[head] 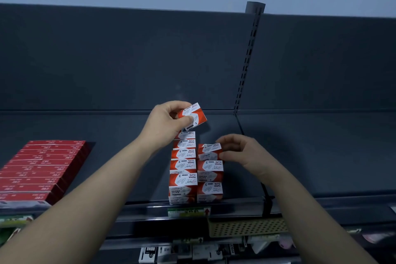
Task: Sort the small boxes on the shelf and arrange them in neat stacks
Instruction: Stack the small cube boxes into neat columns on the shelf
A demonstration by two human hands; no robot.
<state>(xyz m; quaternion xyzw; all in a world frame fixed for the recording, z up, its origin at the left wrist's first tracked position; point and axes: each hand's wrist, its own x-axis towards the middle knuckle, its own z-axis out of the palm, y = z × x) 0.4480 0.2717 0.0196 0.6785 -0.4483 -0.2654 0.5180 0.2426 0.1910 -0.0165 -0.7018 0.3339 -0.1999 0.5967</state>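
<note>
left fingers (185, 121): clenched on a red-and-white cardboard paper-clip box (196, 116), thumb across its front face, other fingers over its top-left edge
held box: tilted, off the shelf, just above the left stack (183, 167), not resting on it
left hand (165, 123): raised over the left stack, forearm running down to the lower left of the view
right fingers (225, 155): curled round the right end of the top box (209, 152) of the right stack (210, 180), thumb low on it, index fingertip at its upper right corner; grasping it
top box: sits slightly askew on the box under it
right hand (242, 152): just right of the right stack, forearm running down to the lower right
stacks: same red-and-white boxes, side by side and touching, near the front edge; left stack taller than right
shelf (128, 156): dark grey metal, dark grey back panel (128, 60) behind it
far left of shelf: block of flat red cardboard boxes (40, 167), well apart from the stacks
shelf front: green-and-white price label (188, 212) below the stacks
below right: beige perforated plastic basket (246, 228)
upright: slotted grey metal post (248, 55) right of the stacks
</note>
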